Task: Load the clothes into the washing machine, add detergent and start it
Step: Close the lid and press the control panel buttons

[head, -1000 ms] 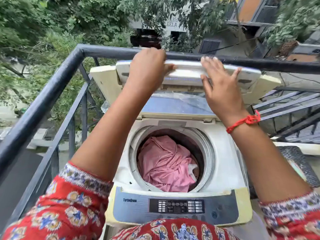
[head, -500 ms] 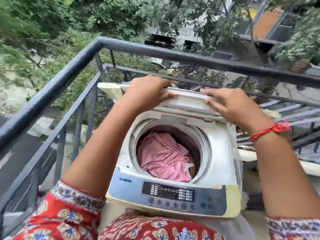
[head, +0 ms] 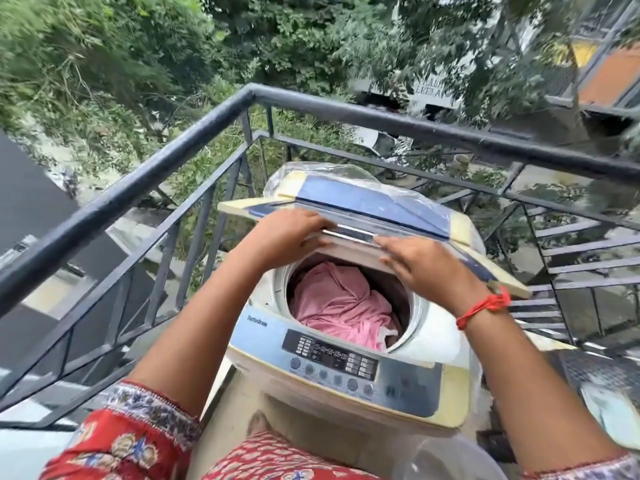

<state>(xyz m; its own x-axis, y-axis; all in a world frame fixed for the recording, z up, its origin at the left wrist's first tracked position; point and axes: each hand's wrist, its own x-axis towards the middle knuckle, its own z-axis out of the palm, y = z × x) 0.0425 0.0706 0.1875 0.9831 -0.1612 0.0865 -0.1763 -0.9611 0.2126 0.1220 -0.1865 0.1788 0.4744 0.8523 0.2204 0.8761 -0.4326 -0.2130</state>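
- Left hand curled over the front edge of the folding lid, gripping it.
- Right hand pressed flat on the same edge, fingers spread.
- Pink cloth heaped in the drum of the top-load washing machine, at 6 o'clock from the lid.
- Control panel at 6 o'clock from the drum.

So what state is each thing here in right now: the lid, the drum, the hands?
Lid: partly folded, held above the opening, not shut.
Drum: open, holding pink cloth.
Left hand: gripping the lid's front edge.
Right hand: flat on the lid's edge.
Control panel: untouched.
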